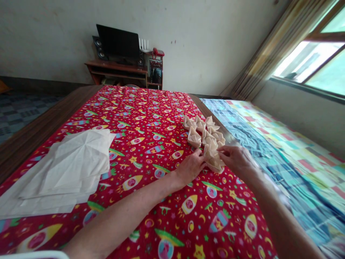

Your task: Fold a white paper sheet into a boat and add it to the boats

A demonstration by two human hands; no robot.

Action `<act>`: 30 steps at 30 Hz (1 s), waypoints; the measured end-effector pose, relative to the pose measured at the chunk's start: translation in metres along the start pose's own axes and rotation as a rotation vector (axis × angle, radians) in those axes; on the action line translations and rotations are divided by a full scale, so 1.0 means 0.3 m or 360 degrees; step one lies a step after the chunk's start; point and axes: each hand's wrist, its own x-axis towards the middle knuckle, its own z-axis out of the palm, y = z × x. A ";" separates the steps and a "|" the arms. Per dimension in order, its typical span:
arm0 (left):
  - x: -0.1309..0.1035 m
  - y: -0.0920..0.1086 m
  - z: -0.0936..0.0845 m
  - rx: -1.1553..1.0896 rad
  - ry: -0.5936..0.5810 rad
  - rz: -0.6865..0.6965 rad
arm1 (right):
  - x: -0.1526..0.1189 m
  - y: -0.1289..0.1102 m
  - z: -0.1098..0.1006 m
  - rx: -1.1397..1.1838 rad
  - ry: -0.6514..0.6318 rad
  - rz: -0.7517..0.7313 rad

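Note:
A cream folded-paper boat [212, 158], with pointed ends, sits between my two hands at the near end of a cluster of similar pieces. My left hand [191, 166] pinches its left side, thumb and fingers closed together. From the right, my right hand [235, 157] has its fingertips closed on the opposite side. Just beyond lie several more folded-paper pieces [194, 137], grouped close together. Which of them touch the held one is partly hidden. To the far left, a stack of creased paper sheets [78, 162] lies flat.
A red cloth [151, 158] with rocket prints covers the table, whose brown edge [51, 124] shows at left. A bed with a checked blue sheet [258, 154] adjoins on the right. Behind stands a desk with a monitor [118, 43] and a red telephone [157, 53].

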 end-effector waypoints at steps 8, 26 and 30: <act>0.001 0.008 -0.006 -0.0050 -0.0044 -0.0020 | 0.031 -0.006 -0.005 -0.0157 -0.0088 -0.0118; -0.001 0.005 -0.004 0.0077 -0.0070 0.0053 | 0.004 -0.025 0.019 -0.0357 -0.0186 -0.0143; -0.005 0.017 -0.013 0.0104 -0.0003 -0.0024 | 0.006 -0.003 0.063 -0.0292 -0.0226 -0.0195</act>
